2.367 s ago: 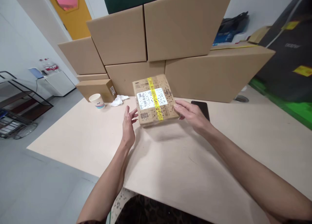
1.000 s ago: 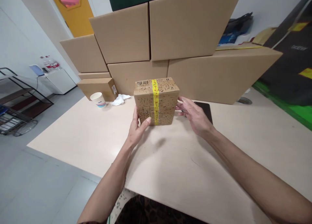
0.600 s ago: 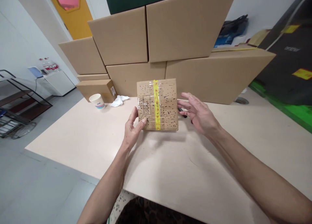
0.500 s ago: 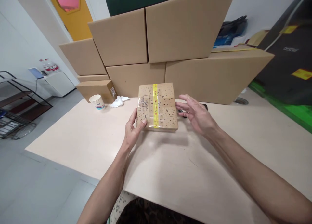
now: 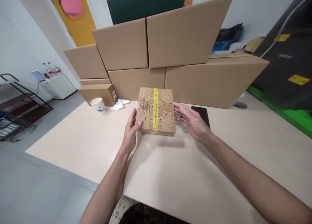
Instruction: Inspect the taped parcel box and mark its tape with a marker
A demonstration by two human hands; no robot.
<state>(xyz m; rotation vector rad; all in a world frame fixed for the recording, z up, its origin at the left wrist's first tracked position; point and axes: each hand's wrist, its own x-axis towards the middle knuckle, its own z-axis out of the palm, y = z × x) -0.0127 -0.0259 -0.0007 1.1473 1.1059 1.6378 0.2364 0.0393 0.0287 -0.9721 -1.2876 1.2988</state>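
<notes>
A small cardboard box with dark specks, a stamped label and a strip of yellow tape is held just above the table, its shadow showing below its near edge. My left hand grips the left side, thumb on top and fingers partly hidden behind the edge. Beside the right edge, my right hand is open with its fingers stretched toward the box. Its fingertips come right up to that edge; whether they touch is unclear. A dark flat phone-like object lies on the table behind my right hand.
Large cardboard boxes are stacked along the back of the table, with a dark green box on top. A paper cup and crumpled tissue are at the left. A dark-covered machine stands at the right.
My right hand has shifted slightly left and down, closer to the box's edge, uncovering more of the dark flat object. My left hand keeps its grip. The view has tilted up slightly.
</notes>
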